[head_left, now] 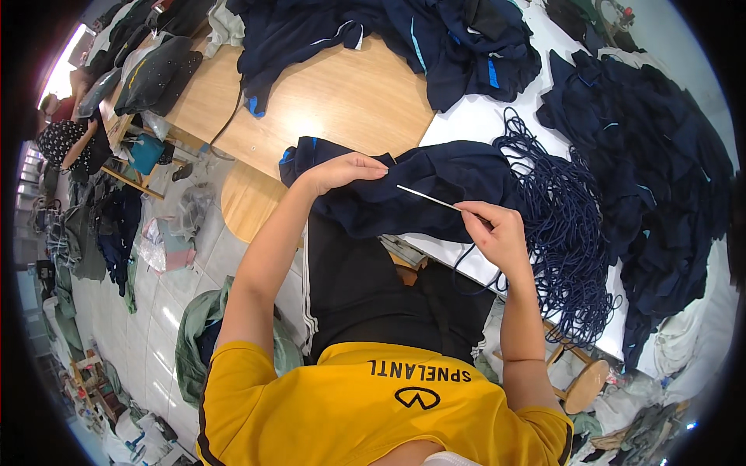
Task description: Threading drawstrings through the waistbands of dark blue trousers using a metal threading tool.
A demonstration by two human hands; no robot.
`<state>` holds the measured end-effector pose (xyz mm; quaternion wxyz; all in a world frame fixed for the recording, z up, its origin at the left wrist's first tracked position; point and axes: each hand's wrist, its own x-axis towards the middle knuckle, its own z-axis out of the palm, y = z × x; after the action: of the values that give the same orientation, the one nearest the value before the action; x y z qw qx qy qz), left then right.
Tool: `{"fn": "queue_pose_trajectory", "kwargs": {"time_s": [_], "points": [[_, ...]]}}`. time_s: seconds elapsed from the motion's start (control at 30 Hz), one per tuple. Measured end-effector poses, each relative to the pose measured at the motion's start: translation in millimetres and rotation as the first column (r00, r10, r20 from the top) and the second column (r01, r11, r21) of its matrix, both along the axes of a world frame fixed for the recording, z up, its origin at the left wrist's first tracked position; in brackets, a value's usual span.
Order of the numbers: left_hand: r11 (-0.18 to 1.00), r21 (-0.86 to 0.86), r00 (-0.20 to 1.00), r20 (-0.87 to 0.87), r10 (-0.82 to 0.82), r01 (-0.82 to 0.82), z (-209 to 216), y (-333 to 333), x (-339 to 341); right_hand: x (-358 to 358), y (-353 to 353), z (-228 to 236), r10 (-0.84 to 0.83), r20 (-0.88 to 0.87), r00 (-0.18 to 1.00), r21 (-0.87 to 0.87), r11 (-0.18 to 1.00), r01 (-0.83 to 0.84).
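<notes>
A dark navy garment [443, 167] with a bright blue patch at its left end lies bunched across the table's near edge and over my lap. My left hand [342, 172] pinches its cloth, thumb and fingers together near a fold. In my right hand [497, 233] is a thin white rod [427, 196], held at its near end between thumb and forefinger. The rod slants up and left over the garment, its tip a short way from my left fingertips. Whether a cord is attached to the rod, I cannot make out.
A tangled heap of navy cords [563, 241] lies right of the garment on the white tabletop [474, 116]. Navy garments are piled at the far side and right [653, 179]. A wooden tabletop [350, 93] adjoins on the left. Another person [70, 140] is at the far left.
</notes>
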<state>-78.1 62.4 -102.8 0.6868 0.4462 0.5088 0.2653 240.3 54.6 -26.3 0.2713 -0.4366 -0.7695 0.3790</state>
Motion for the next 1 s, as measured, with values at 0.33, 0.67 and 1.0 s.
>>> {"fn": "queue_pose_trajectory", "kwargs": {"time_s": [0.33, 0.67, 1.0], "points": [[1.0, 0.015, 0.999, 0.036, -0.013, 0.012, 0.3, -4.3, 2.9, -5.3, -0.6, -4.0, 0.008, 0.087, 0.996, 0.094, 0.995, -0.016], [0.988, 0.038, 0.984, 0.092, -0.154, 0.151, 6.0, -12.6, 2.6, -12.6, 4.4, -8.9, 0.117, 0.126, 0.985, -0.012, 0.993, -0.117], [0.993, -0.009, 0.983, 0.14, -0.116, 0.119, 16.2, -16.5, 7.3, -13.6, 25.7, 26.4, 0.251, 0.226, 0.941, -0.257, 0.947, -0.191]]}}
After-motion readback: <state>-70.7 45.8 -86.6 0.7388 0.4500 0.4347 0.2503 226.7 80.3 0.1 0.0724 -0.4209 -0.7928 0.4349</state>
